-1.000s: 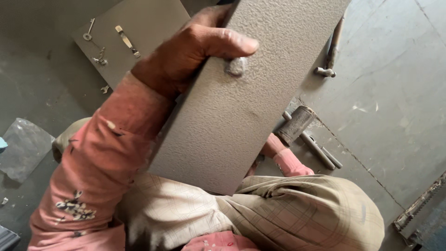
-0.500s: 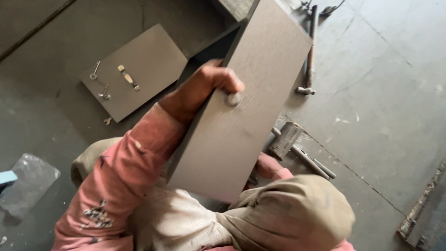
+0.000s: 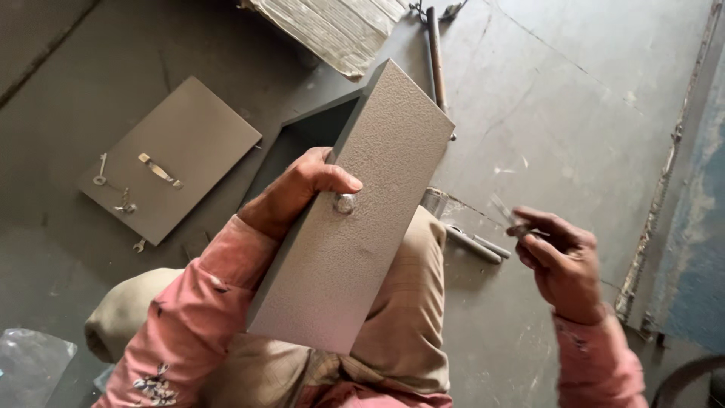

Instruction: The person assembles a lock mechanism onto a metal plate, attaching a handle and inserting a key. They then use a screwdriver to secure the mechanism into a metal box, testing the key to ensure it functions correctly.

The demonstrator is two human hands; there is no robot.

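A grey textured metal box [image 3: 362,219] rests tilted on my lap, its open side facing left. My left hand [image 3: 298,193] grips its upper edge, thumb lying next to a small round silver lock fitting [image 3: 344,202] on the box's face. My right hand [image 3: 555,261] is out to the right, apart from the box, pinching a small thin metal piece [image 3: 504,211] between thumb and fingers; the piece is blurred.
A flat grey panel [image 3: 170,170] with a metal handle and small keys lies on the floor at left. A hammer [image 3: 436,53] and a corrugated sheet [image 3: 336,26] lie beyond the box. Metal rods [image 3: 476,245] lie by my knee. A clear plastic bag [image 3: 30,363] is bottom left.
The view has pulled back from the box. My right hand has come out from behind the box to the right, now holding a small metal piece. My left hand keeps its grip.
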